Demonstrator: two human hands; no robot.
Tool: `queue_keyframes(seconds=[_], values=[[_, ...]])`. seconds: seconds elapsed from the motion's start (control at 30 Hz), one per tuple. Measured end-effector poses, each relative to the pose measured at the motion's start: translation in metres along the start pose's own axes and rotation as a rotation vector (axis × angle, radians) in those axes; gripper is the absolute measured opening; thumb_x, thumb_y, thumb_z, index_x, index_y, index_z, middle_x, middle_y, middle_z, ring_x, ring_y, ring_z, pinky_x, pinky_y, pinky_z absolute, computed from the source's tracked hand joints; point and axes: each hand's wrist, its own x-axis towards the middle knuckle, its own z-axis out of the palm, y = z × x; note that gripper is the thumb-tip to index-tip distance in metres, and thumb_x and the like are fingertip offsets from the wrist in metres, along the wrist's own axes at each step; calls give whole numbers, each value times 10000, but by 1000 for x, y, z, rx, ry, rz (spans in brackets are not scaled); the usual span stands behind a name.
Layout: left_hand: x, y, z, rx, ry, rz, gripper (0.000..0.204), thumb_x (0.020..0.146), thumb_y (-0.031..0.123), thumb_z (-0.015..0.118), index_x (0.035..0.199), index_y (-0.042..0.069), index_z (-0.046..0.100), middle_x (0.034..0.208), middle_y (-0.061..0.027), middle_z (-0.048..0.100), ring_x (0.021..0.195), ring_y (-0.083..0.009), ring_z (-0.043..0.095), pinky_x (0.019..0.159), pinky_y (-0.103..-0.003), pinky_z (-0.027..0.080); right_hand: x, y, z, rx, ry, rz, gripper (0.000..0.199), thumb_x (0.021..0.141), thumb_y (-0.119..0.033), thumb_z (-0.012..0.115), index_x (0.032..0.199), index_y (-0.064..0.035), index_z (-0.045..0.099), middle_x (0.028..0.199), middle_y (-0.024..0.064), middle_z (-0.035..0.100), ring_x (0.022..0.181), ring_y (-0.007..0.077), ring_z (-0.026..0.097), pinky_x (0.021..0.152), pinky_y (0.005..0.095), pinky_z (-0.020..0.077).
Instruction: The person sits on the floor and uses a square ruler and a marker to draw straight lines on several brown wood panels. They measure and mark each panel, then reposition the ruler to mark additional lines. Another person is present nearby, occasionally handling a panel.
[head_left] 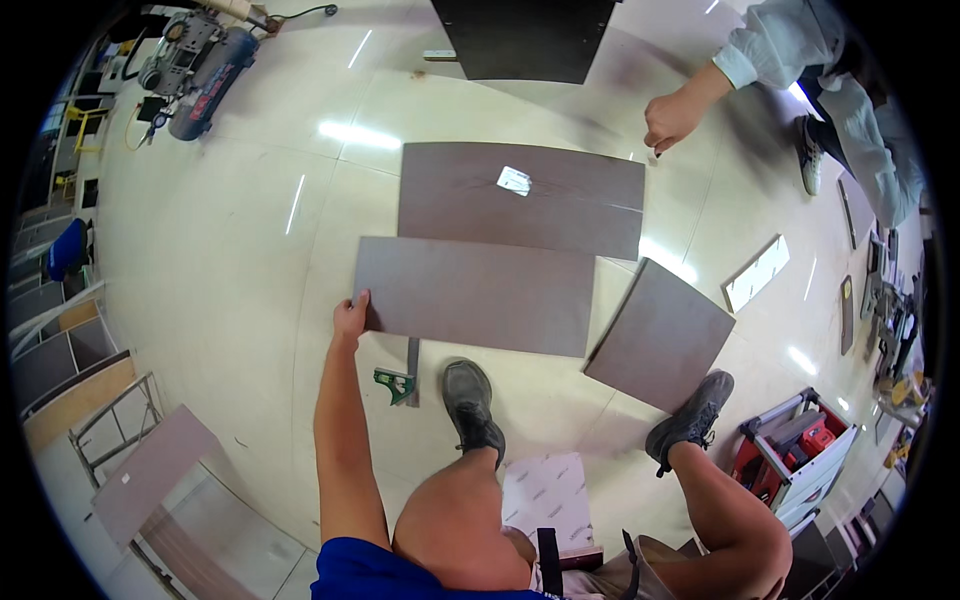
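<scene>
My left hand (350, 316) is closed on the left end of a long grey-brown board (480, 295), its thumb on the top face and its fingers around the edge. The board's far edge overlaps or meets a second long board (520, 215), which bears a white label (515, 181). A combination square (397, 384) with a green head lies by the near edge, its blade partly hidden under the held board. Right of it, a shorter grey-brown board (662, 337) rests at an angle close to my right shoe (692, 415). My right hand does not show.
Across from me, a co-worker's hand (675, 120) hangs over the far board's right end. A white strip (757, 272) lies at right, above a red-and-white tool box (797, 455). A dark panel (525, 40) and an air compressor (205, 75) stand at the back; more panels (155, 470) lean lower left.
</scene>
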Motion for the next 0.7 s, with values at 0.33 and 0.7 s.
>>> queue_keyframes(seconds=[0.33, 0.7], values=[[-1, 116, 83, 392, 183, 307, 570, 822, 511, 734, 1022, -22, 698, 957, -219, 709, 926, -402, 676, 844, -466, 522, -7, 5, -7, -38, -12, 4, 165, 1040, -248, 403, 1148, -123, 415, 1454, 228, 456, 1366, 437, 382, 1148, 591, 247], [-144, -13, 90, 606, 116, 486, 425, 811, 421, 771, 962, 57, 613, 930, -175, 660, 907, -392, 645, 774, -507, 513, -11, 2, -34, -61, -8, 39, 156, 1042, -249, 409, 1127, -119, 419, 1445, 227, 465, 1354, 428, 394, 1145, 588, 250]])
